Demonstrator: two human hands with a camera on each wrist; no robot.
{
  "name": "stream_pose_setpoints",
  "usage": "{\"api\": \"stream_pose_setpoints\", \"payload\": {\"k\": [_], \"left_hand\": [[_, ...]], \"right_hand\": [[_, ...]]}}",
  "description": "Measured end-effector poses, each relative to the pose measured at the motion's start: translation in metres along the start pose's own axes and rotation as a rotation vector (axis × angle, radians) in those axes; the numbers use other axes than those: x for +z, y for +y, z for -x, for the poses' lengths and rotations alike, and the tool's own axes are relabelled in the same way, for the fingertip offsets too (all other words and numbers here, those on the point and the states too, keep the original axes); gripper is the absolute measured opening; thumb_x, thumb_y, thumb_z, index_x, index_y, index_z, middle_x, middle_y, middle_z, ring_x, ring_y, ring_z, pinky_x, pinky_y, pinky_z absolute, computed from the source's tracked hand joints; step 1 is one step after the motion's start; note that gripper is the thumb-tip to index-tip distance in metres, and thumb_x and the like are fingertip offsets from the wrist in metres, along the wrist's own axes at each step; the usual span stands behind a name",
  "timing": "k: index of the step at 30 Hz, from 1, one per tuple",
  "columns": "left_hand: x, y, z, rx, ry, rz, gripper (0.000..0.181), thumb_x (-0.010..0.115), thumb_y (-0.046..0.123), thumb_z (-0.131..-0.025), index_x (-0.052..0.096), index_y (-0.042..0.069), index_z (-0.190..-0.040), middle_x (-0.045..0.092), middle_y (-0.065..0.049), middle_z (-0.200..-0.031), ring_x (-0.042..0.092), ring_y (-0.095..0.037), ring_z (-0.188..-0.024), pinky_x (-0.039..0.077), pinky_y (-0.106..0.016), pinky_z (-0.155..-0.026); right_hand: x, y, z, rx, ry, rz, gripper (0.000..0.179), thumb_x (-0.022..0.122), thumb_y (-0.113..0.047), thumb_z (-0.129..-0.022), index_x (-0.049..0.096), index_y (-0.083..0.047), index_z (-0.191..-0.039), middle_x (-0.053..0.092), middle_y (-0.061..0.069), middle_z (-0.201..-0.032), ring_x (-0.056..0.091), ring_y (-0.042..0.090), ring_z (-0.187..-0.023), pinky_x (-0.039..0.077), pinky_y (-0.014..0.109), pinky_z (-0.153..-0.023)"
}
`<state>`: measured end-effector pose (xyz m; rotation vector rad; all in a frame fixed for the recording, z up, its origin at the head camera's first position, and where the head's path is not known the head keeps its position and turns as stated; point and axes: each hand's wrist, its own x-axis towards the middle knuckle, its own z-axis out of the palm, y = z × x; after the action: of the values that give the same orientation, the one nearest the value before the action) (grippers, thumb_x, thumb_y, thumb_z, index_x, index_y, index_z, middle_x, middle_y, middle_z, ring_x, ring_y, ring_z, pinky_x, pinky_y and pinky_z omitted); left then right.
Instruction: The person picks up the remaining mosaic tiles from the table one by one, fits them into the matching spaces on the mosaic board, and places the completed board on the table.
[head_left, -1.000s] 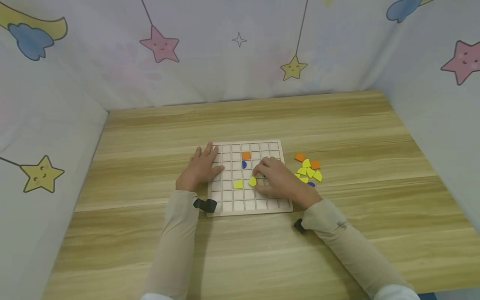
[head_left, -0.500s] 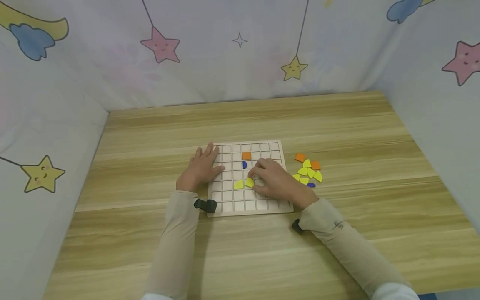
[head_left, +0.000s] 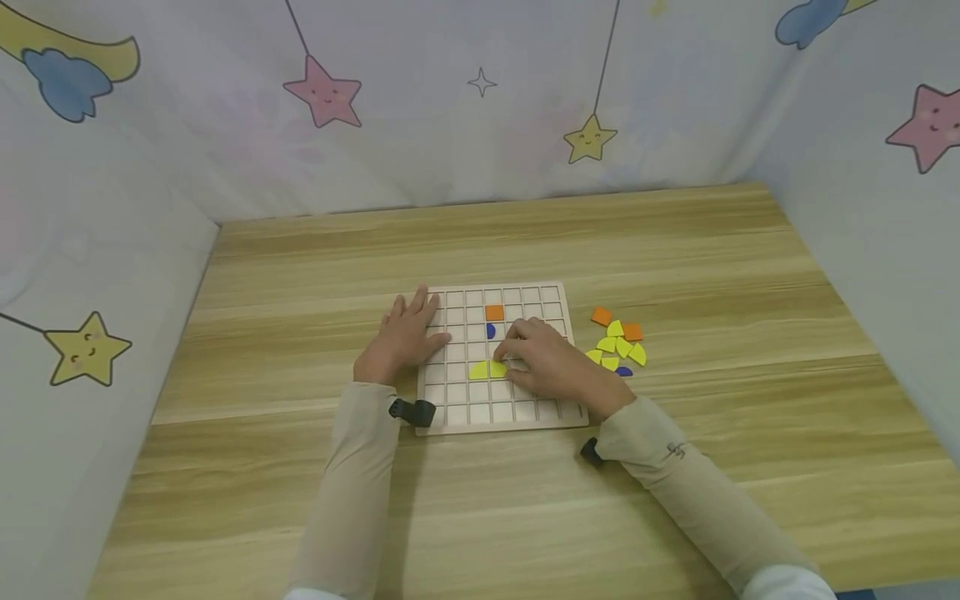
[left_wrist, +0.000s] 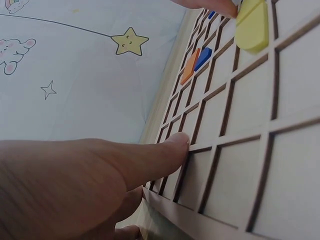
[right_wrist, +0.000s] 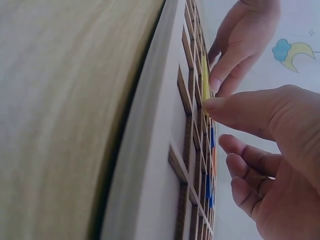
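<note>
Right grip (head_left: 551, 358) over table (head_left: 487, 517), starry walls (head_left: 420, 158)

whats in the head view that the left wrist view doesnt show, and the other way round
Only the head view: the loose pieces beside the board, both tan sleeves, the pink star on the wall.

Only the left wrist view: part of a pale animal drawing on the wall, and a blue sliver that the right hand seems to hide from the head camera.

Both: the grid board, the left hand on its edge, the orange square, the blue piece next to it, two yellow pieces, and at least part of the right hand.
</note>
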<state>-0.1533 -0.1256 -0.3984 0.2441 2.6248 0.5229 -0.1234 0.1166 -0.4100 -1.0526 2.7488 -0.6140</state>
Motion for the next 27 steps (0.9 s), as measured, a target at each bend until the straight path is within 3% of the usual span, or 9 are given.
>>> {"api": "stream_pose_setpoints", "payload": {"k": [27], "left_hand": [[0.0004, 0.0006, -0.0011, -0.005, 0.002, -0.010, 0.070, 0.046, 0.036, -0.100, 0.012, 0.008, -0.154, -0.006, -0.012, -0.161, -0.007, -0.045, -0.145, 0.004, -0.061, -0.116]], "right_hand": [[-0.0037, -0.0012, 0.0050, 0.025, 0.003, 0.002, 0.018, 0.067, -0.019, -0.089, 0.069, -0.016, -0.107, 0.059, -0.002, -0.104, 0.052, 0.015, -0.099, 0.046, 0.031, -0.088]]}}
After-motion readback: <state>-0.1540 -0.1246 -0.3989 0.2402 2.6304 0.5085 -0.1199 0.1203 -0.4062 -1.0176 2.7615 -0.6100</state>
